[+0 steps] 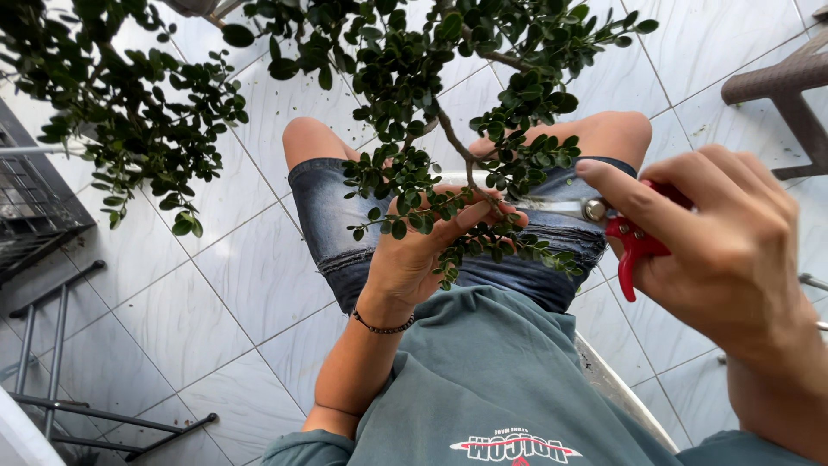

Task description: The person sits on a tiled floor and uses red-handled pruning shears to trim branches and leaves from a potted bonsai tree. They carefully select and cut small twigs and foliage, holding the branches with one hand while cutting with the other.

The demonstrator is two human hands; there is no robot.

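White marble-patterned floor tiles (216,293) fill the background, seen from above past the knees of a seated person in denim shorts (328,224) and a grey-green shirt (483,388). A dark metal rack (52,345) is seen at the lower left, and part of a brown wicker stool (789,95) at the upper right. A small-leaved shrub (405,78) is spread across the top of the view, its thin woody branches hanging down over the lap. One drooping twig (457,142) is gathered by the left hand (414,255), whose fingers are curled loosely about the leafy tip, the thumb laid over the foliage; a dark bead bracelet (384,327) is worn at that wrist. Red-handled pruners (625,233) are gripped firmly in the right hand (733,250), the fingers wrapped round the handles and the metal head brought in just beside the held twig. Whether the blades are parted or closed cannot be told, since they are hidden among leaves. As for progress, no cut stubs or fallen clippings can be made out on the floor or lap, so the trimming is judged to be at an early stage or mid-way, with this twig not yet severed and much dense growth left untouched.
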